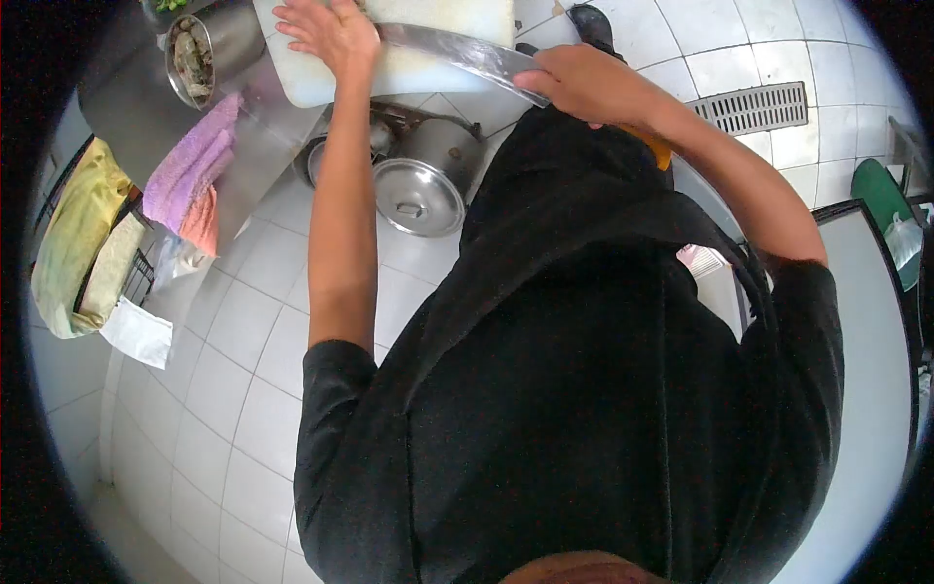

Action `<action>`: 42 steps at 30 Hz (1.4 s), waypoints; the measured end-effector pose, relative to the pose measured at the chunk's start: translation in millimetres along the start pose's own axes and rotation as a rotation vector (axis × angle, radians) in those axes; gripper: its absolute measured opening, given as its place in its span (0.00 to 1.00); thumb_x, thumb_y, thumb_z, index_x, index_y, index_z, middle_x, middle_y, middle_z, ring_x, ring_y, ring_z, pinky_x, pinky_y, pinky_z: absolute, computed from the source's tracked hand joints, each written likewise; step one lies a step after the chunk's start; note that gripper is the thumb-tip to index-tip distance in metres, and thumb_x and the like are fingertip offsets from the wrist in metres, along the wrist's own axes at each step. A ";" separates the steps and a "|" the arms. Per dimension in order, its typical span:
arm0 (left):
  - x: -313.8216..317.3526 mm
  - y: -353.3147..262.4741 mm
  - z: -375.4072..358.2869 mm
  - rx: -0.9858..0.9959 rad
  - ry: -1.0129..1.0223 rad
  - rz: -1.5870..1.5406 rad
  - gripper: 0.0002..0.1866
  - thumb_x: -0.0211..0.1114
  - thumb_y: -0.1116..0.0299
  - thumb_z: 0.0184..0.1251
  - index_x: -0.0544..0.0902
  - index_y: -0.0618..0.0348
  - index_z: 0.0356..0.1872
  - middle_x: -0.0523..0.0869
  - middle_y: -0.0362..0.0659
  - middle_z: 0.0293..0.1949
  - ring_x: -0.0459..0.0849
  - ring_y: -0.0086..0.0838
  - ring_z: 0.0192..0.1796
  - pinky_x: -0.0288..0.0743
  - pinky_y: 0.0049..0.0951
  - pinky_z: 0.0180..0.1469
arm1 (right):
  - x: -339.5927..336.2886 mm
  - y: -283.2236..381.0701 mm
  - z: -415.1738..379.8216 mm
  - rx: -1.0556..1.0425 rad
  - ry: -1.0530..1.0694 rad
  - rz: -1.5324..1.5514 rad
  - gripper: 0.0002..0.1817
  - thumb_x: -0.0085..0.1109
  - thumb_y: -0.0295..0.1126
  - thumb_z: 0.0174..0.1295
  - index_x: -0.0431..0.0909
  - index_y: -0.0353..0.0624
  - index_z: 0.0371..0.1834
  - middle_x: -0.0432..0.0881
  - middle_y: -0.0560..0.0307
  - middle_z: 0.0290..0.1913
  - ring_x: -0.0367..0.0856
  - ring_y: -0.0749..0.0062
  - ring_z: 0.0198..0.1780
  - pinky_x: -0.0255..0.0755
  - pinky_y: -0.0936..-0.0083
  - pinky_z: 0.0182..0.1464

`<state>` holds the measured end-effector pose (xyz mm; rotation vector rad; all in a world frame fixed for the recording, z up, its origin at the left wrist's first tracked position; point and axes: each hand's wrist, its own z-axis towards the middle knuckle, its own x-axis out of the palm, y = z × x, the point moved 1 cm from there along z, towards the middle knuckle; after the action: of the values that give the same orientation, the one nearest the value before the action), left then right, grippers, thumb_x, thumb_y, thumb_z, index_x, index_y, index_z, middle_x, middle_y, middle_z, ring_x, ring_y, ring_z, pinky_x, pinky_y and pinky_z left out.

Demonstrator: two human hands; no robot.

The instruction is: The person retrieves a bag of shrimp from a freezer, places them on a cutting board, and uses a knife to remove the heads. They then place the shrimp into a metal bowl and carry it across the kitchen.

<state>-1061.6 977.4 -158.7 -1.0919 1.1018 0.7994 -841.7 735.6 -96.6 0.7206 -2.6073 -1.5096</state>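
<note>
My right hand (582, 84) is wrapped around the handle of a large knife (457, 54), holding it at the near right corner of the white cutting board (409, 82). The broad blade reaches leftward across the board, its far end overlapping the heel of my left hand (336, 37) in this view. That hand is over the board's left side, with fingers spread and pointing left. The top edge of the frame cuts off the far part of the board.
Left of the board, a metal pot (208, 60) with pieces of food stands on a steel counter (126, 102). A purple towel (195, 161) hangs over its edge. Below are pots, one with a lid (420, 198). A floor drain grate (754, 107) lies to the right.
</note>
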 end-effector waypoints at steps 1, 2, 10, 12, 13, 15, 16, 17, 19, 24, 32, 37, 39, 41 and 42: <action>-0.4 5.0 -0.7 -0.029 -0.011 0.006 0.40 0.41 0.45 0.80 0.42 0.62 0.80 0.40 0.57 0.81 0.34 0.53 0.82 0.27 0.54 0.79 | 0.1 2.0 -5.1 0.019 0.007 -0.003 0.28 0.44 0.51 0.77 0.77 0.33 0.35 0.79 0.46 0.24 0.79 0.60 0.17 0.74 0.64 0.25; -3.3 11.6 1.3 -0.034 -0.015 0.016 0.40 0.41 0.45 0.80 0.42 0.62 0.80 0.40 0.57 0.81 0.34 0.53 0.82 0.27 0.55 0.78 | -1.1 7.8 -11.8 0.033 0.007 -0.002 0.28 0.43 0.50 0.77 0.78 0.33 0.34 0.80 0.44 0.24 0.80 0.58 0.18 0.76 0.61 0.28; 3.7 9.4 -1.2 -0.023 0.009 -0.001 0.41 0.40 0.44 0.80 0.42 0.63 0.80 0.40 0.58 0.81 0.34 0.53 0.82 0.27 0.55 0.78 | 2.2 0.3 -17.1 0.063 0.045 0.060 0.29 0.44 0.51 0.76 0.77 0.33 0.33 0.78 0.48 0.20 0.79 0.60 0.16 0.75 0.63 0.24; 0.0 10.3 0.2 -0.047 0.019 0.007 0.42 0.40 0.42 0.79 0.42 0.63 0.80 0.40 0.59 0.81 0.34 0.53 0.82 0.27 0.54 0.79 | 13.2 -5.2 5.1 0.065 0.050 0.034 0.26 0.45 0.51 0.76 0.76 0.35 0.37 0.78 0.50 0.24 0.77 0.64 0.15 0.73 0.68 0.21; 2.7 18.6 3.5 -0.074 0.026 0.029 0.42 0.40 0.41 0.79 0.42 0.63 0.80 0.39 0.59 0.81 0.34 0.53 0.82 0.27 0.54 0.79 | 14.1 -3.9 4.5 0.058 0.046 0.051 0.26 0.45 0.51 0.76 0.76 0.35 0.37 0.77 0.50 0.24 0.77 0.65 0.15 0.73 0.68 0.21; 11.2 20.7 8.9 -0.129 -0.015 0.037 0.43 0.40 0.39 0.78 0.43 0.63 0.80 0.39 0.59 0.81 0.34 0.52 0.82 0.27 0.54 0.79 | 12.6 -4.7 -2.1 0.052 0.032 0.079 0.27 0.46 0.51 0.76 0.76 0.34 0.36 0.77 0.51 0.24 0.77 0.66 0.15 0.72 0.69 0.21; 11.3 18.2 6.6 -0.161 -0.060 0.039 0.44 0.39 0.38 0.78 0.43 0.63 0.80 0.40 0.59 0.81 0.34 0.52 0.82 0.27 0.53 0.79 | 11.9 -5.0 -6.8 0.050 0.035 0.101 0.27 0.46 0.52 0.76 0.76 0.35 0.35 0.76 0.51 0.23 0.76 0.67 0.15 0.72 0.69 0.21; 6.6 18.9 5.5 -0.193 -0.109 0.049 0.45 0.39 0.37 0.77 0.43 0.63 0.80 0.40 0.59 0.80 0.34 0.51 0.82 0.27 0.53 0.79 | 9.7 -3.8 -11.1 0.041 0.043 0.126 0.27 0.46 0.52 0.75 0.75 0.35 0.35 0.76 0.52 0.23 0.75 0.67 0.15 0.72 0.69 0.21; -3.7 12.2 11.0 -0.366 -0.080 -0.065 0.45 0.39 0.36 0.77 0.44 0.63 0.80 0.40 0.59 0.80 0.34 0.51 0.82 0.28 0.53 0.79 | 3.6 -1.9 -14.7 0.038 0.034 0.143 0.27 0.46 0.53 0.75 0.75 0.35 0.34 0.75 0.53 0.23 0.74 0.68 0.14 0.71 0.70 0.21; -16.9 34.3 11.1 -0.150 -0.086 -0.052 0.43 0.39 0.38 0.78 0.47 0.64 0.79 0.42 0.59 0.80 0.37 0.52 0.82 0.29 0.54 0.79 | -9.4 2.5 -13.2 0.058 0.034 0.108 0.29 0.44 0.52 0.75 0.75 0.32 0.34 0.79 0.47 0.22 0.78 0.63 0.15 0.76 0.63 0.24; -6.7 9.9 0.6 -0.054 -0.020 -0.008 0.38 0.39 0.43 0.80 0.49 0.59 0.80 0.45 0.58 0.80 0.38 0.53 0.82 0.30 0.56 0.78 | -9.1 -1.0 -10.7 0.051 0.059 0.081 0.28 0.44 0.52 0.75 0.74 0.33 0.33 0.77 0.49 0.19 0.78 0.65 0.13 0.76 0.66 0.22; -2.1 10.0 1.6 -0.104 -0.037 -0.037 0.39 0.36 0.41 0.80 0.49 0.57 0.80 0.45 0.57 0.81 0.38 0.51 0.82 0.29 0.55 0.78 | 3.6 -0.4 -11.4 0.107 0.110 0.128 0.27 0.46 0.54 0.75 0.75 0.36 0.36 0.72 0.56 0.20 0.72 0.73 0.13 0.69 0.74 0.19; 2.7 18.0 3.4 -0.109 -0.028 -0.017 0.39 0.36 0.40 0.80 0.48 0.56 0.80 0.44 0.57 0.81 0.38 0.51 0.82 0.28 0.55 0.78 | 6.5 0.4 -9.7 0.064 0.109 0.195 0.27 0.46 0.53 0.76 0.75 0.35 0.37 0.72 0.56 0.20 0.73 0.73 0.13 0.69 0.73 0.20; 14.5 40.6 7.2 -0.122 -0.019 -0.008 0.39 0.35 0.40 0.80 0.47 0.55 0.81 0.44 0.57 0.81 0.37 0.50 0.82 0.28 0.55 0.78 | 11.1 -1.7 -4.7 0.036 0.096 0.216 0.26 0.45 0.52 0.76 0.74 0.35 0.38 0.72 0.56 0.20 0.73 0.72 0.13 0.70 0.74 0.20; 10.3 34.1 3.6 -0.130 -0.023 -0.010 0.39 0.35 0.40 0.80 0.46 0.54 0.81 0.44 0.57 0.81 0.37 0.50 0.82 0.27 0.55 0.78 | 18.0 -4.1 -1.1 0.033 0.087 0.212 0.26 0.45 0.52 0.76 0.74 0.35 0.38 0.72 0.55 0.20 0.73 0.72 0.13 0.70 0.74 0.20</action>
<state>-1088.8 990.7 -177.7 -1.1937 1.0357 0.8834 -856.0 725.6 -102.8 0.4817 -2.5550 -1.3487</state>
